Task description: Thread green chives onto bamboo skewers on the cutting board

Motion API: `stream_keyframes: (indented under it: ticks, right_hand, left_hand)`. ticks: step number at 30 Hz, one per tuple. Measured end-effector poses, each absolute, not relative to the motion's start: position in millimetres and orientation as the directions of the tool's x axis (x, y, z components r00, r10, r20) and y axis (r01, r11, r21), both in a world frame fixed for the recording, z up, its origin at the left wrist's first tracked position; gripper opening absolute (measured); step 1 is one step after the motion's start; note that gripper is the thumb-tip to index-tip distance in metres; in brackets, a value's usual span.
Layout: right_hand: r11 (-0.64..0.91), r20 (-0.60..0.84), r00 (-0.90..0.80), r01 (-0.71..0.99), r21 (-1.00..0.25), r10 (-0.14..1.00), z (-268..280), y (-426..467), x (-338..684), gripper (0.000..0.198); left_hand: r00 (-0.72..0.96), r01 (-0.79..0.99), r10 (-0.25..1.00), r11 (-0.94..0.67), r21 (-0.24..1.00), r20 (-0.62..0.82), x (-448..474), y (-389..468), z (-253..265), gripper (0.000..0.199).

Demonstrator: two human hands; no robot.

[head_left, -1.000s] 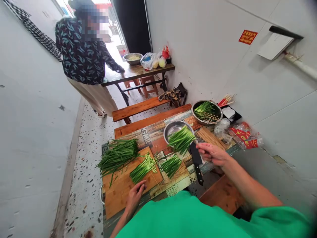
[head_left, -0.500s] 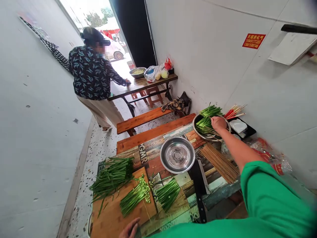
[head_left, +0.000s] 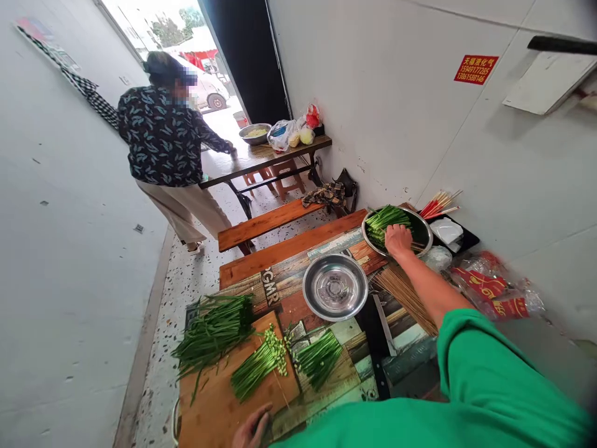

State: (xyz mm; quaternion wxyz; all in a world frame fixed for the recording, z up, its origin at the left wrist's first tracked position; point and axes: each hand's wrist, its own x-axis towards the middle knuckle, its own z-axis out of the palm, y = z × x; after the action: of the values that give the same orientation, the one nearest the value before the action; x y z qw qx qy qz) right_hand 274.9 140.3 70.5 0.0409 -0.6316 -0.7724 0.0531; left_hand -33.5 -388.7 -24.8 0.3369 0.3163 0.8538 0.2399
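Observation:
My right hand (head_left: 399, 239) reaches into a metal bowl (head_left: 425, 249) at the table's far right. Its fingers are closed on skewered chives (head_left: 386, 219); thin stick ends show beside the hand, and the grip itself is partly hidden. My left hand (head_left: 253, 428) rests at the near edge of the wooden cutting board (head_left: 205, 414), thumb and finger apart, holding nothing I can see. On the board lie a cut chive bundle (head_left: 259, 367) and a large heap of long chives (head_left: 217, 336). Another cut bundle (head_left: 321, 359) sits just right of the board.
An empty steel basin (head_left: 335, 287) stands mid-table. Beside it lie a large knife (head_left: 377, 342) and many bamboo skewers (head_left: 407, 297). Plastic packaging (head_left: 497, 289) is at the right wall. Beyond the benches (head_left: 270, 225), another person (head_left: 161, 137) stands at a second table (head_left: 261, 160).
My right hand has moved left and lower over the bowl, and the chives that stuck up over its rim now lie inside. My left hand has hardly moved.

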Motion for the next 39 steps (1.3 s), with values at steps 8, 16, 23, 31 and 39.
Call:
stream_keyframes:
  ticks: [8, 16, 23, 31, 39]
  right_hand:
    - [0.420, -0.326, -0.493, 0.866, -0.272, 0.807, 3.0, -119.2, 269.7, 0.029]
    - [0.219, -0.532, -0.310, 0.948, -0.229, 0.788, -55.8, -217.1, 239.8, 0.033]
    - [0.003, -0.619, -0.286, 0.909, -0.416, 0.732, -63.0, -206.3, 215.5, 0.034]
    - [-0.180, -0.615, -0.430, 0.705, -0.686, 0.661, -10.9, -214.8, 250.6, 0.033]
    - [-0.050, -0.350, -0.467, 0.543, -0.838, 0.812, 104.9, -131.4, 319.2, 0.043]
  left_hand:
    - [-0.470, 0.288, 0.729, 0.659, 0.695, -0.497, -43.3, -406.5, -10.6, 0.046]
    - [-0.459, 0.250, 0.754, 0.617, 0.746, -0.470, -64.4, -438.5, -22.0, 0.048]
    - [-0.453, 0.233, 0.761, 0.603, 0.763, -0.464, -74.0, -446.9, -21.2, 0.047]
    - [-0.475, 0.208, 0.753, 0.600, 0.772, -0.457, -80.2, -437.4, -26.8, 0.050]
    - [-0.445, 0.190, 0.749, 0.615, 0.765, -0.491, -65.2, -408.1, -40.1, 0.057]
